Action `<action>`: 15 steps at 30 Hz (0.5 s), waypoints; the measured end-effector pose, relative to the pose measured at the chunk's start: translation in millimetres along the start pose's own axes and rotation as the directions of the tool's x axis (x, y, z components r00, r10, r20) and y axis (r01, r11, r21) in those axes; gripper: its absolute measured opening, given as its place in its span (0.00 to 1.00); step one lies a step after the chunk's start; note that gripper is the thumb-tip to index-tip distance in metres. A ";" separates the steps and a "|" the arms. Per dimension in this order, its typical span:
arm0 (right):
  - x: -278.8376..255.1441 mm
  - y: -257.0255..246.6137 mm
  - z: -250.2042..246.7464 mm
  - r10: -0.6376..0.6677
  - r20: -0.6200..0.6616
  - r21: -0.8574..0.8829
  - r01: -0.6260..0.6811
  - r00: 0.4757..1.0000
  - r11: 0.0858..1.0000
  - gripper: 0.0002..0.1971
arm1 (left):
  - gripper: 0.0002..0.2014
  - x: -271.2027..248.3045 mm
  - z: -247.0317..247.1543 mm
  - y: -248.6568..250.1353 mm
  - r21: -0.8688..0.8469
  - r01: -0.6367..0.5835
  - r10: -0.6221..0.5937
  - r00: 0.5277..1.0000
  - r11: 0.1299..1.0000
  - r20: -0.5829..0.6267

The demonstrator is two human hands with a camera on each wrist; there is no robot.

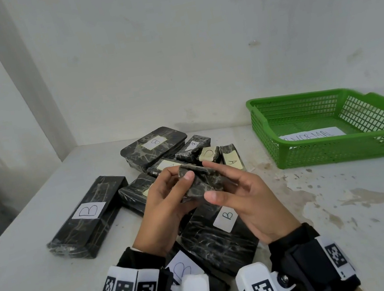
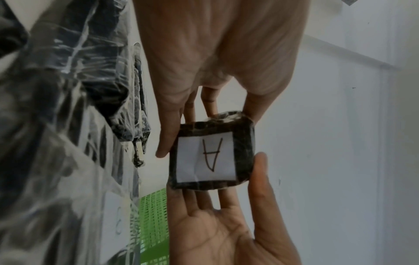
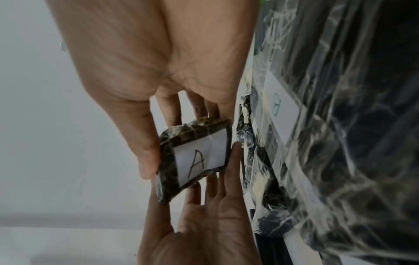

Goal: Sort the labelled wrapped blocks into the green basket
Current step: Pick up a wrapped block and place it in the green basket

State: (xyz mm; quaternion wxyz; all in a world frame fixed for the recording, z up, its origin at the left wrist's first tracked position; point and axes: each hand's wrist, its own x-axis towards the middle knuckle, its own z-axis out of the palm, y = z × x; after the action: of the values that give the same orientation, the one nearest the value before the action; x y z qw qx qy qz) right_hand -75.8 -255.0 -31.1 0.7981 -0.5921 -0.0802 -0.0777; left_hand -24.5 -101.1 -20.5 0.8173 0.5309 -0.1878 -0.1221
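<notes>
Both hands hold one small black wrapped block (image 1: 199,182) above the pile, at the middle of the table. My left hand (image 1: 178,175) pinches its left side between thumb and fingers. On the right side, my right hand (image 1: 210,180) grips it with the thumb on the near edge and the fingers behind. The block's white label (image 2: 206,157) reads "A" and faces down towards the wrists; it also shows in the right wrist view (image 3: 195,157). The green basket (image 1: 339,153) stands at the right rear, holding only a paper sheet (image 1: 311,135).
Several wrapped blocks lie under and behind the hands: a long "B" block (image 1: 88,213) at left, a "B" block (image 1: 154,146) at the back, a "B" block (image 1: 216,237) under the wrists, an "A" block (image 1: 233,161). White walls stand close behind and at left.
</notes>
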 end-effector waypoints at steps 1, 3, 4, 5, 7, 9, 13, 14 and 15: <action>0.1 0.1 -0.4 -0.003 -0.002 0.007 0.003 1.000 1.000 0.31 | 0.18 -0.3 0.4 -0.4 0.010 -0.007 0.007 1.000 1.000 -0.006; 0.2 0.1 -1.5 -0.001 0.010 0.016 0.001 1.000 1.000 0.35 | 0.18 -0.9 1.2 -1.4 0.023 -0.015 0.016 1.000 1.000 -0.027; 0.1 -0.3 -2.4 0.007 0.027 0.016 -0.008 1.000 1.000 0.37 | 0.18 -0.8 1.8 -1.2 0.021 -0.017 0.018 0.999 1.000 -0.035; -0.6 -0.6 -3.8 0.015 0.044 0.012 -0.015 0.999 1.000 0.38 | 0.18 -0.5 2.2 -1.0 0.014 -0.016 0.016 0.999 1.000 -0.042; -1.8 -1.4 -6.3 0.020 0.055 -0.013 -0.020 0.998 1.000 0.38 | 0.20 0.2 2.5 0.8 -0.003 -0.004 0.004 0.998 1.000 -0.055; -1.7 -0.4 -7.0 0.005 0.030 -0.056 -0.003 1.000 0.998 0.37 | 0.24 0.4 1.7 3.3 -0.011 0.019 -0.020 0.999 1.000 -0.050; 0.8 2.2 -7.9 -0.066 -0.049 -0.129 0.059 0.997 0.990 0.32 | 0.27 -0.4 -1.1 4.0 0.065 0.033 -0.035 0.999 0.997 0.017; 1.2 1.4 -9.0 -0.078 -0.061 -0.132 0.070 0.995 0.989 0.32 | 0.28 -0.9 -1.4 3.9 0.122 0.017 -0.022 0.999 0.992 0.036; 1.2 0.1 -9.9 -0.087 -0.069 -0.131 0.077 0.994 0.988 0.33 | 0.29 -1.0 -2.2 3.0 0.169 -0.004 -0.004 0.999 0.986 0.049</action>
State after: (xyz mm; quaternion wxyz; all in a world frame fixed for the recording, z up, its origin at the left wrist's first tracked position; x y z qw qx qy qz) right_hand -74.3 -264.4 -33.8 0.7571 -0.6348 -0.0698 -0.1373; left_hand -24.4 -97.7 -18.6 0.7643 0.5952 -0.2177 -0.1188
